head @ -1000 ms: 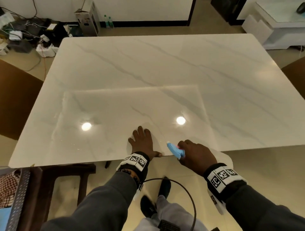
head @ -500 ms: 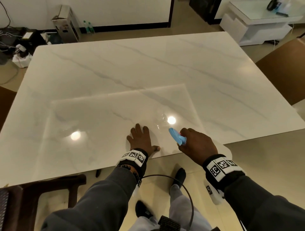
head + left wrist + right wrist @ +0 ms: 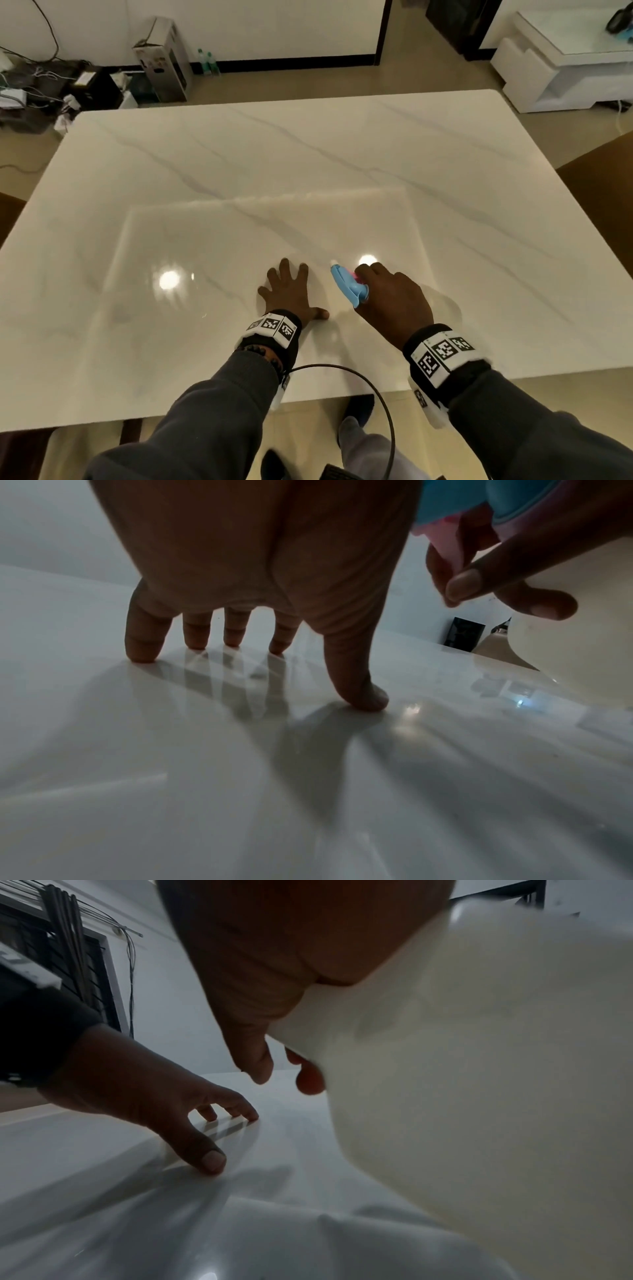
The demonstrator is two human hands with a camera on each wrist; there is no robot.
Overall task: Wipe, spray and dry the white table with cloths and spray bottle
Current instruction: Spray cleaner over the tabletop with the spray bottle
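The white marble table (image 3: pixel 342 164) fills the head view. My left hand (image 3: pixel 291 294) lies on it near the front edge with fingers spread and straight, fingertips (image 3: pixel 140 653) touching the glossy top. Just to its right my right hand (image 3: pixel 390 301) grips a spray bottle (image 3: pixel 347 284) with a blue head and pink trigger, nozzle aimed forward over the table. The bottle's cream body (image 3: pixel 479 1069) fills the right wrist view, and two fingers (image 3: pixel 462 585) curl round the pink trigger (image 3: pixel 445 547). No cloth shows in any view.
Brown chairs stand at the table's right (image 3: pixel 603 178) and left (image 3: pixel 10 216). Behind the far edge are a cardboard box (image 3: pixel 164 58), cables and devices (image 3: pixel 41 89) on the floor, and a white cabinet (image 3: pixel 561 61) at the back right.
Both hands have moved further in over the table from its front edge, the spray bottle going with the right hand. The head view has shifted closer over the table.
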